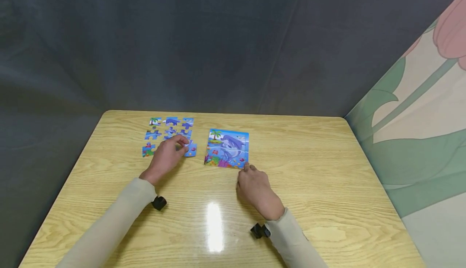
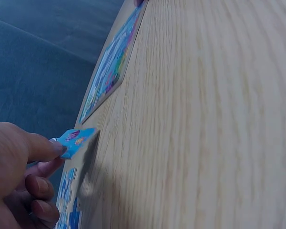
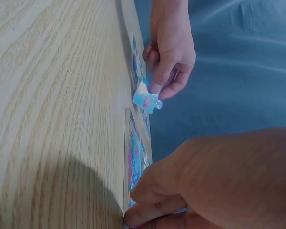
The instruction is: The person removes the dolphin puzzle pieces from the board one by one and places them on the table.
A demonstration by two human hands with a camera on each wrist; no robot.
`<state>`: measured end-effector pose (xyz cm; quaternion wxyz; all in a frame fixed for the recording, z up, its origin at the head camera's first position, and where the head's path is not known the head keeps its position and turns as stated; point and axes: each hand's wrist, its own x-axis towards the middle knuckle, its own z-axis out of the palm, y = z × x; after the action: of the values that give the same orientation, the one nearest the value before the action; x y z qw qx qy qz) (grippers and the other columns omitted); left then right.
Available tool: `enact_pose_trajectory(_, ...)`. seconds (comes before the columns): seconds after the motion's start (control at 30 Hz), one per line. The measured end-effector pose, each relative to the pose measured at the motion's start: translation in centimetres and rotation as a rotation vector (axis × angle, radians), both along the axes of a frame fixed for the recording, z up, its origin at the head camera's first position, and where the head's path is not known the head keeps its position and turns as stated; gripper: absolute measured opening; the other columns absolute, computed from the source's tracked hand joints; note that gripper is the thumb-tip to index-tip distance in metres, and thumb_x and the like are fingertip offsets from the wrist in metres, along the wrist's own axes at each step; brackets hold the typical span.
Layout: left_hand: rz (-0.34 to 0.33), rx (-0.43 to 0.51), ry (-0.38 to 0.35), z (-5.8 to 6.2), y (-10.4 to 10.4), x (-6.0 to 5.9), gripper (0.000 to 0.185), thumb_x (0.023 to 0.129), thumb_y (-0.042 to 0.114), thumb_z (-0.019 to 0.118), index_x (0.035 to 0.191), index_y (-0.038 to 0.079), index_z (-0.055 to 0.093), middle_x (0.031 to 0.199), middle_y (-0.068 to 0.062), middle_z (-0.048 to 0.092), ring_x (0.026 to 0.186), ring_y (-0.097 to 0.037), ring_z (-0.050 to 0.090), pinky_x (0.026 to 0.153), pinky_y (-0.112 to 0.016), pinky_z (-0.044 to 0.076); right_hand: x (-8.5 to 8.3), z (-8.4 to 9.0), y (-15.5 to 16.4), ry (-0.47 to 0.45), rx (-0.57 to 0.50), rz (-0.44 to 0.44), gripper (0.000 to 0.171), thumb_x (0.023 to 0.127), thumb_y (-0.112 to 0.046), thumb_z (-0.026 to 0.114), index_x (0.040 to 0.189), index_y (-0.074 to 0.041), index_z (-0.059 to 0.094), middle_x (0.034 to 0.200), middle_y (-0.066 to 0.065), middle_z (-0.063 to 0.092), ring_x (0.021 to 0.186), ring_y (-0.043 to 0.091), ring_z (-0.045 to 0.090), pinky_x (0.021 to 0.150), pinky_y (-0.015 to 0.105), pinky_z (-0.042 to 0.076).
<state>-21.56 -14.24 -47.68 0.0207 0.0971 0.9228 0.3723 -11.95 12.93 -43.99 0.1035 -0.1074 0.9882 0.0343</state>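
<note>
My left hand [image 1: 168, 155] pinches a blue puzzle piece [image 1: 191, 149] by one edge and tilts it up off the table; the piece [image 2: 75, 140] shows between thumb and fingers, and again [image 3: 147, 100] from the right wrist. Loose puzzle pieces [image 1: 169, 127] lie in rows just beyond that hand. To the right lies a dolphin picture board [image 1: 227, 148]. My right hand [image 1: 255, 185] rests on the table with its fingertips [image 1: 246, 166] touching the board's near right corner, fingers loosely bent [image 3: 148, 210].
The wooden table [image 1: 327, 179] has a glare patch near its front centre. A dark grey curtain hangs behind it, and a painted wall panel [image 1: 418, 118] stands along the right side.
</note>
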Motion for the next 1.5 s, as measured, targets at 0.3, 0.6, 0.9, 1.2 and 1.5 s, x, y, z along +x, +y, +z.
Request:
enact_pose_trajectory(0.3, -0.01, -0.056, 0.08, 0.2, -1.0, -0.4, 0.014, 0.096, 0.021, 0.066, 0.108, 0.014, 0.064, 0.103, -0.004, 0.064, 0.083, -0.021, 0.06, 0.069, -0.033, 0.045, 0.1, 0.0, 0.1, -0.011, -0.002, 0.005, 0.03, 0.098, -0.021, 0.053, 0.11, -0.003, 0.073, 0.146, 0.019, 0.053, 0.122, 0.03, 0.06, 0.071, 0.049, 0.058)
enact_pose_trajectory(0.6, -0.014, -0.141, 0.061, 0.5, -1.2, -0.9, 0.017, 0.095, 0.021, 0.067, 0.11, 0.012, 0.064, 0.103, -0.005, 0.064, 0.085, -0.021, 0.06, 0.073, -0.036, 0.047, 0.0, 0.0, 0.1, -0.002, 0.001, 0.003, 0.029, 0.098, -0.021, 0.054, 0.109, -0.004, 0.074, 0.147, 0.018, 0.053, 0.12, 0.03, 0.06, 0.071, 0.049, 0.058)
enact_pose_trajectory(0.9, -0.048, -0.214, 0.088, 0.4, -1.4, -1.2, 0.015, 0.095, 0.018, 0.066, 0.109, 0.012, 0.065, 0.103, -0.006, 0.064, 0.086, -0.021, 0.061, 0.073, -0.037, 0.05, 0.1, 0.0, 0.2, -0.013, -0.008, 0.008, 0.029, 0.099, -0.021, 0.053, 0.109, -0.003, 0.073, 0.147, 0.019, 0.052, 0.126, 0.03, 0.058, 0.073, 0.05, 0.058)
enact_pose_trajectory(1.2, -0.058, -0.272, 0.081, 0.3, -1.5, -1.5, 0.016, 0.096, 0.02, 0.065, 0.11, 0.012, 0.065, 0.105, -0.005, 0.064, 0.09, -0.022, 0.063, 0.074, -0.039, 0.05, 0.2, -0.2, 0.3, 0.001, -0.007, 0.017, 0.029, 0.099, -0.021, 0.052, 0.111, -0.003, 0.072, 0.146, 0.019, 0.053, 0.127, 0.03, 0.057, 0.072, 0.049, 0.059)
enact_pose_trajectory(1.5, -0.074, -0.285, 0.068, 0.2, -1.6, -1.6, 0.016, 0.097, 0.021, 0.064, 0.111, 0.012, 0.065, 0.106, -0.006, 0.063, 0.088, -0.022, 0.063, 0.07, -0.038, 0.05, 0.3, -0.3, 0.3, -0.018, -0.001, 0.022, 0.032, 0.099, -0.022, 0.052, 0.117, -0.003, 0.07, 0.149, 0.019, 0.05, 0.132, 0.03, 0.054, 0.074, 0.05, 0.059)
